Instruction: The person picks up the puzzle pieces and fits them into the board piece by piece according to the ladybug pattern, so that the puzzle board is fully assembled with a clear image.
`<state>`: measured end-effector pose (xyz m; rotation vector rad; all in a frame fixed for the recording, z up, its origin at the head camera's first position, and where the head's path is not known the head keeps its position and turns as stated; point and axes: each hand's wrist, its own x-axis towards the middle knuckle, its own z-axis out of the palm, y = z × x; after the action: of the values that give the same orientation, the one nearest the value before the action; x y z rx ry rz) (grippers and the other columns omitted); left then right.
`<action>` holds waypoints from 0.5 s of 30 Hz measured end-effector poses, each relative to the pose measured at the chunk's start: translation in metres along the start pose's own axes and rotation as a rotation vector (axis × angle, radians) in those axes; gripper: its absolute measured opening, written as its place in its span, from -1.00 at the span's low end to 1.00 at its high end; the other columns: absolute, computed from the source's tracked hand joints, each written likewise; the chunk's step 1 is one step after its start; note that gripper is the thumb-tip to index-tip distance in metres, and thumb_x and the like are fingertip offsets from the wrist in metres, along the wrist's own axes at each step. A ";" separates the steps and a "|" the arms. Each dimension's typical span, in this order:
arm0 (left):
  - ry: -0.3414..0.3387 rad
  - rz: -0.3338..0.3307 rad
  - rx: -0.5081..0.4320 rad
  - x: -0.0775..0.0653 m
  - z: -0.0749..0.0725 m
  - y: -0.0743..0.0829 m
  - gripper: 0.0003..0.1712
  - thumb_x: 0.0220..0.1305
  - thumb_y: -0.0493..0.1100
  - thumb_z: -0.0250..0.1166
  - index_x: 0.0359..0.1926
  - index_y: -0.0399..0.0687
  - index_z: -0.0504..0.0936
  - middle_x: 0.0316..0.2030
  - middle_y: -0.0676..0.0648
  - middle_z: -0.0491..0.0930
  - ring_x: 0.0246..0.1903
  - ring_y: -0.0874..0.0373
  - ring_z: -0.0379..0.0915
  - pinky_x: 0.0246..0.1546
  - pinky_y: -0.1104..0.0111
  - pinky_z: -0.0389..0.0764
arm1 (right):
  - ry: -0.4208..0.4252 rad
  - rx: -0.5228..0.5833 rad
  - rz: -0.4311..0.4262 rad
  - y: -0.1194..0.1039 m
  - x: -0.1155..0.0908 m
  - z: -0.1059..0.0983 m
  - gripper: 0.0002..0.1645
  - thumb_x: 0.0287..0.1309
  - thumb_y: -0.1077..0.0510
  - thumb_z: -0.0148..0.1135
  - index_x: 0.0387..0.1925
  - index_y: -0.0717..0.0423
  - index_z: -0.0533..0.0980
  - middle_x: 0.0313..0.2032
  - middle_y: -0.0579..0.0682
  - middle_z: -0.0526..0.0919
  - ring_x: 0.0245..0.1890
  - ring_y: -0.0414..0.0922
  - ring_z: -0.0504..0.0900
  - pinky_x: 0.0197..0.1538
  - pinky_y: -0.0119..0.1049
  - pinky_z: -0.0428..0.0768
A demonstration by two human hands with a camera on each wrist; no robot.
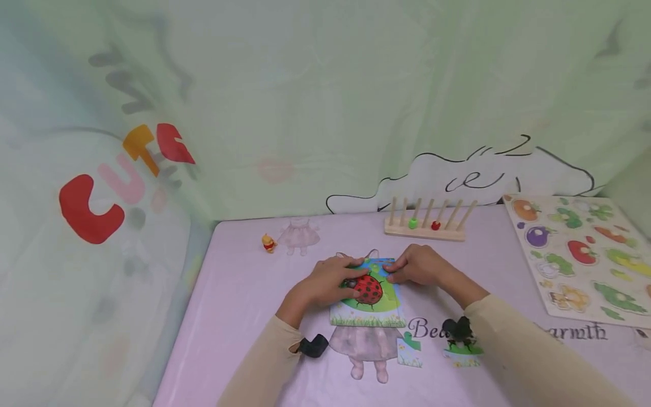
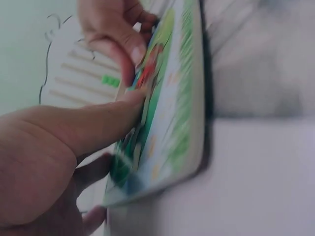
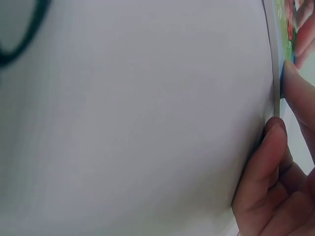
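Note:
A ladybug jigsaw puzzle (image 1: 369, 316) in a flat board lies on the table, its red spotted ladybug in the middle. My left hand (image 1: 330, 281) rests across its left side, fingers stretched over the picture. In the left wrist view the left thumb (image 2: 98, 125) lies on the puzzle's face. At the upper right corner, my right hand (image 1: 419, 265) pinches the edge of the puzzle. The right wrist view shows the right thumb (image 3: 298, 86) on top and the other fingers curled by the board's side. A loose puzzle piece (image 1: 409, 353) lies below the board.
Another loose piece (image 1: 463, 360) lies near the right forearm. Behind stands a wooden peg rack (image 1: 424, 232) with green and red beads. A vegetable peg board (image 1: 554, 288) lies at the right, a small yellow bear figure (image 1: 268, 243) at back left. Printed cloth surrounds the table.

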<state>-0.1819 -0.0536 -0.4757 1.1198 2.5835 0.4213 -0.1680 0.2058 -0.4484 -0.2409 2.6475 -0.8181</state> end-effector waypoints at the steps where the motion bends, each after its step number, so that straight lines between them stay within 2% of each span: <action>1: -0.012 0.021 -0.030 -0.002 -0.002 -0.003 -0.33 0.43 0.14 0.27 0.50 0.25 0.36 0.54 0.14 0.24 0.51 0.05 0.18 0.37 -0.02 0.34 | 0.000 -0.003 -0.001 0.001 0.000 -0.001 -0.62 0.01 -0.06 0.58 -0.12 -0.02 0.78 -0.05 0.10 0.79 -0.36 -0.17 0.51 -0.27 -0.29 0.41; 4: -0.005 0.059 -0.110 -0.007 -0.006 -0.011 -0.36 0.44 0.05 0.29 0.48 0.13 0.41 0.51 0.10 0.30 0.54 0.07 0.14 0.48 0.10 0.25 | 0.000 0.004 0.002 0.002 0.001 -0.001 -0.63 0.01 -0.05 0.59 -0.13 -0.02 0.78 -0.06 0.10 0.79 -0.37 -0.17 0.49 -0.27 -0.30 0.39; 7: 0.032 0.062 -0.133 -0.015 -0.010 -0.018 -0.43 0.41 -0.02 0.33 0.39 0.06 0.53 0.44 0.04 0.41 0.53 0.08 0.17 0.49 0.19 0.26 | -0.004 0.020 0.004 0.003 0.002 0.000 -0.64 0.00 -0.04 0.60 -0.15 -0.02 0.79 -0.06 0.09 0.80 -0.37 -0.17 0.48 -0.26 -0.30 0.39; 11: 0.056 0.061 -0.051 -0.029 -0.011 -0.024 -0.52 0.36 -0.01 0.38 0.28 0.14 0.65 0.41 0.00 0.43 0.48 0.05 0.26 0.42 0.16 0.37 | -0.009 0.038 0.010 0.003 0.003 0.002 -0.66 0.00 -0.03 0.60 -0.16 -0.02 0.79 -0.05 0.09 0.79 -0.37 -0.16 0.47 -0.27 -0.30 0.38; 13: 0.036 0.066 -0.024 -0.036 -0.013 -0.025 -0.48 0.31 0.04 0.42 0.28 0.20 0.64 0.45 0.00 0.38 0.49 0.03 0.25 0.42 0.09 0.35 | -0.012 0.046 0.016 0.003 0.003 0.002 -0.66 0.01 -0.03 0.60 -0.16 -0.02 0.79 -0.06 0.09 0.79 -0.40 -0.16 0.45 -0.30 -0.30 0.37; 15: -0.002 0.064 -0.022 -0.041 -0.016 -0.024 -0.36 0.23 0.10 0.48 0.33 0.22 0.59 0.51 -0.01 0.31 0.52 0.02 0.19 0.46 -0.03 0.27 | -0.014 0.045 0.019 0.003 0.004 0.001 -0.66 0.02 -0.03 0.59 -0.15 -0.02 0.79 -0.06 0.09 0.80 -0.41 -0.16 0.44 -0.31 -0.30 0.36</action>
<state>-0.1772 -0.1021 -0.4640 1.1969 2.5404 0.4621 -0.1712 0.2064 -0.4522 -0.2087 2.6113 -0.8663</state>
